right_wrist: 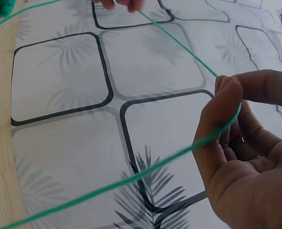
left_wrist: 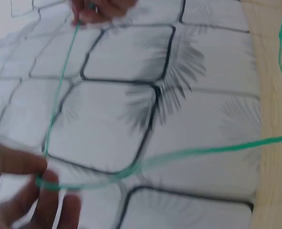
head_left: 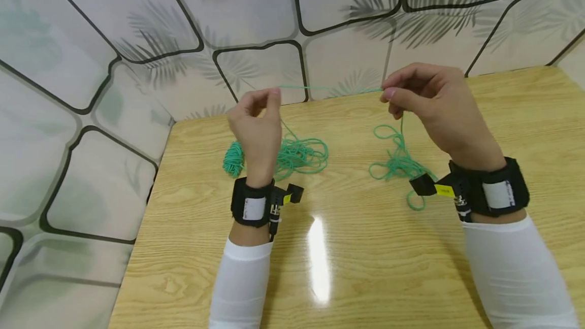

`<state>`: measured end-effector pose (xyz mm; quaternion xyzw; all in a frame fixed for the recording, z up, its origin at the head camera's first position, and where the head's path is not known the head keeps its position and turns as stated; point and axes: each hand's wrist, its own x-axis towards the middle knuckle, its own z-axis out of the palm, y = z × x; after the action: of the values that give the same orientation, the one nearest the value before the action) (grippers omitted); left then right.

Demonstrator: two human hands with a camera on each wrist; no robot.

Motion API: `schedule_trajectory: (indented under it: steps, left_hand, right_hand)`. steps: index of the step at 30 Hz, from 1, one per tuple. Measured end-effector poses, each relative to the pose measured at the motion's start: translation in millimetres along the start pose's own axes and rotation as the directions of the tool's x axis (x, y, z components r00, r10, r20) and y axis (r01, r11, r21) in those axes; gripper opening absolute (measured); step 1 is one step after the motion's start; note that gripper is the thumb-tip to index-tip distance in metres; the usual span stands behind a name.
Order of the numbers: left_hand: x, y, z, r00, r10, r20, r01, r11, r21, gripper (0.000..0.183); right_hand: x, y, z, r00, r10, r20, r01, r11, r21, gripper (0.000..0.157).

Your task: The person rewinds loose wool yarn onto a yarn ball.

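Observation:
A thin green cord (head_left: 320, 88) runs nearly level between my two hands, above the far edge of the table. My left hand (head_left: 258, 126) pinches it between thumb and fingertips, and a length drops from there to a loose green heap (head_left: 301, 156) on the table. On the other side my right hand (head_left: 434, 100) also pinches the cord; its tail hangs down into a smaller tangle (head_left: 399, 161). In the right wrist view the cord (right_wrist: 179, 43) stretches straight from the right fingertips to the left hand.
A wound green bundle (head_left: 233, 159) lies left of the larger heap, partly behind my left wrist. The wooden table (head_left: 356, 268) meets a wall (head_left: 256, 9) patterned with stones and leaves at its back and left. Each wrist wears a black strap with a small camera.

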<state>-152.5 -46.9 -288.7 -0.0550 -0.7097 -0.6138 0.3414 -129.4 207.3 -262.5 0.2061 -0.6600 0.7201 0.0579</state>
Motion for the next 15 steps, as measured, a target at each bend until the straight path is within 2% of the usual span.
schedule_trajectory:
  steps: [1, 2, 4, 6, 7, 8, 10, 11, 12, 13, 14, 15]
  left_hand:
    - [3.2, -4.8, -2.9, 0.994, -0.022, -0.104, 0.023, 1.0, 0.013, 0.015]
    - [5.7, -8.7, -5.7, 0.981, -0.033, -0.192, 0.038, 0.999, 0.023, 0.015]
    - [9.2, -15.3, -10.8, 0.949, -0.053, -0.31, 0.061, 0.998, 0.015, 0.014]
    - [11.3, -19.0, -14.5, 0.934, -0.092, -0.346, 0.094, 0.996, -0.011, 0.014]
    - [11.8, -19.1, -15.4, 0.936, -0.111, -0.333, 0.115, 0.993, -0.007, 0.015]
    - [11.6, -18.9, -15.9, 0.946, -0.134, -0.294, 0.144, 0.989, 0.012, 0.017]
    - [9.7, -16.1, -14.8, 0.971, -0.183, -0.156, 0.198, 0.977, 0.085, 0.024]
    - [8.1, -13.4, -13.2, 0.98, -0.193, -0.054, 0.198, 0.971, 0.133, 0.029]
    - [5.7, -9.7, -10.9, 0.978, -0.197, 0.069, 0.182, 0.967, 0.179, 0.035]
    - [2.6, -5.9, -8.0, 0.963, -0.181, 0.201, 0.14, 0.969, 0.203, 0.04]
    - [-0.8, -2.1, -4.5, 0.93, -0.16, 0.331, 0.095, 0.974, 0.204, 0.044]
    - [-4.3, 1.8, -0.6, 0.885, -0.122, 0.45, 0.045, 0.983, 0.177, 0.046]
  right_hand:
    - [1, 0, -2.4, 0.999, -0.009, -0.031, 0.011, 0.999, 0.043, 0.024]
    - [1, -1, -4.6, 0.998, -0.014, -0.065, 0.019, 0.997, 0.076, 0.025]
    - [2, -1, -8.0, 0.993, -0.019, -0.116, 0.036, 0.989, 0.146, 0.027]
    - [3, -2, -9.8, 0.989, -0.022, -0.144, 0.048, 0.982, 0.183, 0.027]
    - [3, -2, -9.8, 0.988, -0.022, -0.153, 0.052, 0.98, 0.195, 0.027]
    - [3, -2, -9.1, 0.988, -0.024, -0.154, 0.054, 0.979, 0.198, 0.026]
    - [3, -1, -5.5, 0.991, -0.025, -0.13, 0.048, 0.984, 0.174, 0.025]
    - [3, 0, -2.9, 0.994, -0.02, -0.104, 0.036, 0.988, 0.15, 0.025]
    - [3, 1, 0.2, 0.997, -0.01, -0.076, 0.018, 0.994, 0.107, 0.024]
    - [2, 2, 3.6, 0.999, 0.003, -0.044, -0.001, 0.999, 0.036, 0.024]
    - [2, 3, 7.1, 1.0, 0.019, -0.006, -0.019, 0.999, -0.042, 0.023]
    - [1, 4, 10.4, 0.999, 0.043, 0.031, -0.039, 0.992, -0.118, 0.023]
